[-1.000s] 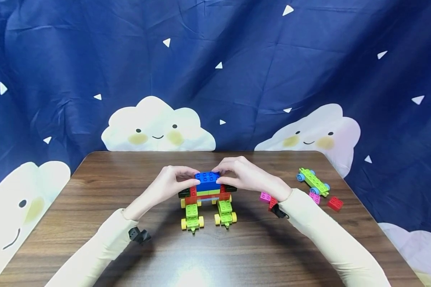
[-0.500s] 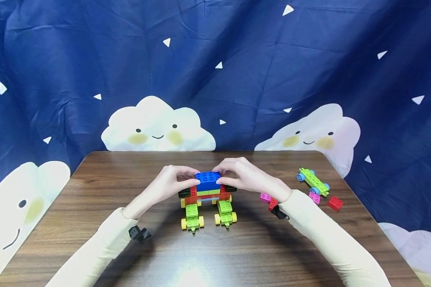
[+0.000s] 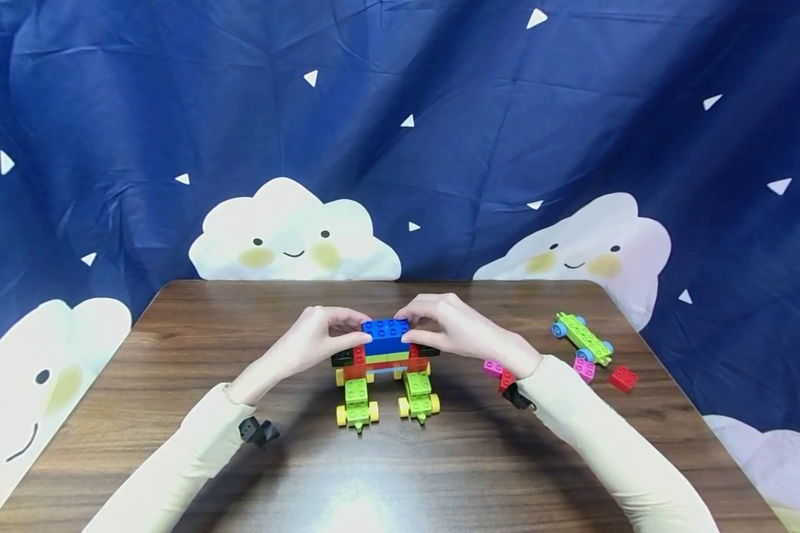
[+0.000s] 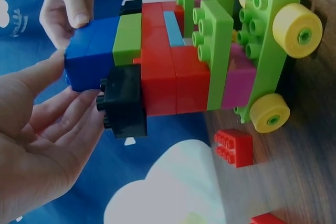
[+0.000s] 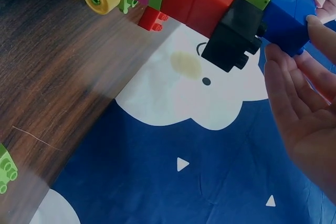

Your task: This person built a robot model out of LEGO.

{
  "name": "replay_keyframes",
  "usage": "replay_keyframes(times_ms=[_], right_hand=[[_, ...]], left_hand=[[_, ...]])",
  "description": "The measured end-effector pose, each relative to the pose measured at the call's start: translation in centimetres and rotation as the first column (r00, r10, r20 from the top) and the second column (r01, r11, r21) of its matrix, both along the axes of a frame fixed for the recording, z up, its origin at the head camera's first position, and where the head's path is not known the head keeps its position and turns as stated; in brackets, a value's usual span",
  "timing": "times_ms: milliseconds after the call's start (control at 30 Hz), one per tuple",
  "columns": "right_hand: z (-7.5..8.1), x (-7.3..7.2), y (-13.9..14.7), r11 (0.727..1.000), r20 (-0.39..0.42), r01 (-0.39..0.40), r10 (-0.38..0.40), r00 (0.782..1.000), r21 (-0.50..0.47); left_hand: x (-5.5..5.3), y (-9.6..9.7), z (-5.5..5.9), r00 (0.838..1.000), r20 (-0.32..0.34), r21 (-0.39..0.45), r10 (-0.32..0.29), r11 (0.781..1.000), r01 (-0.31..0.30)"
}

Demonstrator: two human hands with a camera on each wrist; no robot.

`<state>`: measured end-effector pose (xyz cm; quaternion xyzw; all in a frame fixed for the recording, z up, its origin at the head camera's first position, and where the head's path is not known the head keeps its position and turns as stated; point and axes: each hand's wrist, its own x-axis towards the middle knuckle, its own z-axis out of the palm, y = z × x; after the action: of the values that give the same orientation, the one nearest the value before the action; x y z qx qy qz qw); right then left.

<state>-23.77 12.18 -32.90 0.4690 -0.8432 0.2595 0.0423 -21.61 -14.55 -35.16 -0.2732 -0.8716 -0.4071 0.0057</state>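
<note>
A toy-brick vehicle stands mid-table in the head view, on lime wheeled bases (image 3: 356, 400) with yellow wheels. Above them are red bricks (image 4: 160, 85), black bricks (image 4: 123, 103) out at the sides and a lime layer (image 4: 127, 39). Blue studded bricks (image 3: 387, 343) form the top. My left hand (image 3: 307, 340) pinches the left end of the blue bricks, thumb in front and fingers behind. At their right end, my right hand (image 3: 456, 326) pinches in the same way. Both wrist views show fingertips touching the blue bricks, which sit against the lime layer.
To the right lie a lime wheeled base (image 3: 583, 337) with blue wheels, a pink brick (image 3: 584, 369) and a red brick (image 3: 623, 378). Another pink brick (image 3: 492, 367) and red brick (image 3: 506, 380) are partly behind the right forearm. A blue cloth hangs behind the wooden table (image 3: 207, 326).
</note>
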Motion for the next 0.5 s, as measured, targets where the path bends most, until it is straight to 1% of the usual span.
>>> replay_keyframes(times_ms=[167, 367, 500], right_hand=[[-0.31, 0.08, 0.03, 1.0, 0.015, 0.006, -0.006, 1.0, -0.007], [-0.26, 0.26, 0.12, 1.0, 0.0, 0.013, -0.013, 1.0, -0.004], [-0.12, 0.35, 0.19, 1.0, -0.008, 0.011, -0.011, 1.0, 0.012]], left_hand=[[0.02, -0.07, 0.04, 1.0, -0.007, -0.01, 0.0, 1.0, 0.0], [0.02, -0.03, 0.02, 1.0, 0.012, -0.015, 0.008, 1.0, -0.008], [-0.05, -0.11, 0.01, 1.0, 0.007, -0.023, -0.007, 1.0, 0.007]])
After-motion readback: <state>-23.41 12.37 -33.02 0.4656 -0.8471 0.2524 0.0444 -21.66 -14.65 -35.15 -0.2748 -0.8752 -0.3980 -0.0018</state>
